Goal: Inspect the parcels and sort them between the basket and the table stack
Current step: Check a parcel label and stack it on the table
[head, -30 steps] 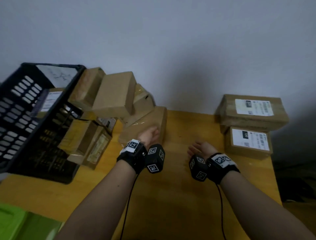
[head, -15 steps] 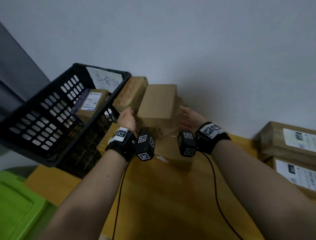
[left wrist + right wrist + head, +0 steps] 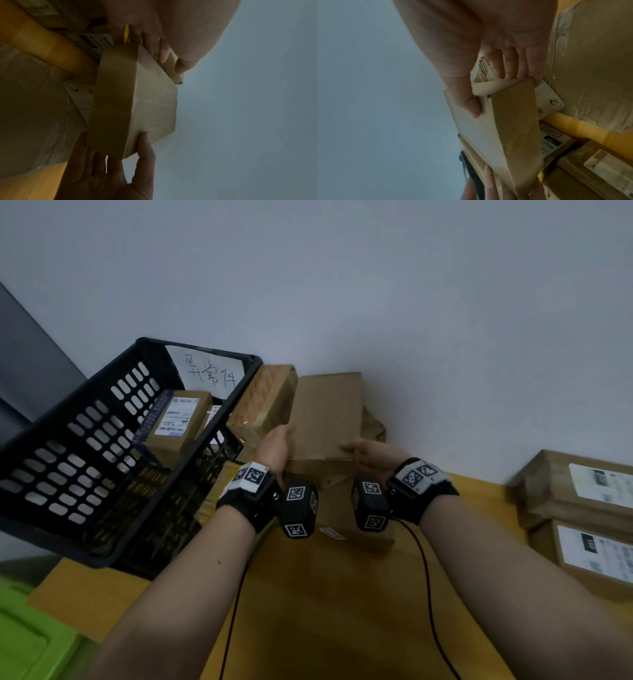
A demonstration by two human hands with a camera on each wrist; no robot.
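Note:
A plain brown parcel (image 3: 325, 416) is held between both hands above the pile by the wall. My left hand (image 3: 276, 440) grips its left end, fingers (image 3: 163, 52) pressed on the cardboard (image 3: 137, 101). My right hand (image 3: 368, 448) pinches the right end, thumb (image 3: 468, 104) on the upper face of the parcel (image 3: 513, 128) and fingers underneath. The black basket (image 3: 85, 460) stands tilted at the left with a labelled parcel (image 3: 178, 422) inside. At the right edge of the table stands a stack of two labelled parcels (image 3: 582, 494).
A parcel with orange tape (image 3: 263, 402) leans against the basket's rim. A large flat parcel (image 3: 342, 508) lies on the yellow table (image 3: 325, 594) under my wrists. A handwritten paper sign (image 3: 209, 371) hangs in the basket. A green bin (image 3: 27, 638) sits at the lower left.
Both hands rose from the table to the pile by the wall and took hold of the plain parcel. The view turned left toward the basket.

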